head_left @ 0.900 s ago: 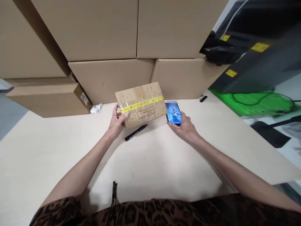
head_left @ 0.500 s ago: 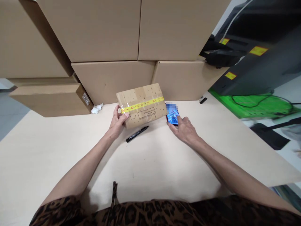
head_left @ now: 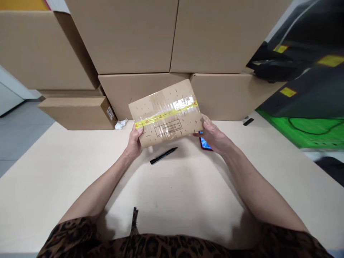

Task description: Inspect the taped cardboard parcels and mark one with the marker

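A small flat cardboard parcel (head_left: 165, 113), sealed with clear and yellow tape and bearing a printed box, is held tilted above the pale table (head_left: 67, 186). My left hand (head_left: 134, 141) grips its left end, thumb on the front. My right hand (head_left: 215, 136) grips its right end. Just under the right hand a phone (head_left: 204, 144) with a lit blue screen lies on the table, partly hidden. A black marker (head_left: 163, 156) lies on the table below the parcel.
Large cardboard boxes (head_left: 134, 36) are stacked against the back of the table, with a flatter box (head_left: 77, 113) at the left and a crumpled white scrap (head_left: 121, 124) by it. At the right stand a dark machine (head_left: 309, 71), a green mat (head_left: 309, 129) and a small black object (head_left: 247, 122).
My right hand left the phone on the table and took the parcel's right end. The parcel rose off the table and tilted up. The view shifted, so everything sits further right.
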Demonstrator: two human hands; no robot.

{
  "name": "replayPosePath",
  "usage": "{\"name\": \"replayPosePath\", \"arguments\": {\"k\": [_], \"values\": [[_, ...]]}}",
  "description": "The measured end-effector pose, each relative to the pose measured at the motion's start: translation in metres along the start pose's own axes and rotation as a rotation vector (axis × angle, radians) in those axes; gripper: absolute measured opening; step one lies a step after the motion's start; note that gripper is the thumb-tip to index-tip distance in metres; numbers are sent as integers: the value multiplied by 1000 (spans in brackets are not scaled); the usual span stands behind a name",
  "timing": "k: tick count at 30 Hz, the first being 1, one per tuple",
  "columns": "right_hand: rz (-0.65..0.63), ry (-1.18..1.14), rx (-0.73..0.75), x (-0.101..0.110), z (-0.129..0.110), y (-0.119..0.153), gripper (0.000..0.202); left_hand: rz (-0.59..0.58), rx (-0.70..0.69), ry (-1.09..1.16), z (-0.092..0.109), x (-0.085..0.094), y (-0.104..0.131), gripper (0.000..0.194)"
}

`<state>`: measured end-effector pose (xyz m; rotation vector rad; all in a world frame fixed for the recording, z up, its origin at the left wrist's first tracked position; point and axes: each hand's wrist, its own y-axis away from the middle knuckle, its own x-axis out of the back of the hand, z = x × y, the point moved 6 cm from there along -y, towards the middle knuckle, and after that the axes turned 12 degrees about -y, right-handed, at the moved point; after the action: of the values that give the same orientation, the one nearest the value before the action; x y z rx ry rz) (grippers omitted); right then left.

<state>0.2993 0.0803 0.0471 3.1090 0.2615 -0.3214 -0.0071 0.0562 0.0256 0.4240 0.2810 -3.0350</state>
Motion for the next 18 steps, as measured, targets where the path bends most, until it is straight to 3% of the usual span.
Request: {"name": "replayPosePath", "arguments": {"k": [5, 9, 12, 15, 18], "values": [[-75, -201, 59, -38, -20, -3, 84, 1, -86, -62, 11, 7, -2, 62], [15, -294, 24, -40, -14, -1, 75, -93, -119, -131, 21, 5, -2, 73], [107, -397, 48, -34, -10, 0, 56, -145, -101, -121, 28, 0, 1, 87], [203, -540, 106, -32, -10, 1, 40, -126, -33, -26, 31, -5, 7, 98], [228, -602, 152, -44, -10, 6, 39, -97, 30, 71, 26, -15, 15, 112]]}}
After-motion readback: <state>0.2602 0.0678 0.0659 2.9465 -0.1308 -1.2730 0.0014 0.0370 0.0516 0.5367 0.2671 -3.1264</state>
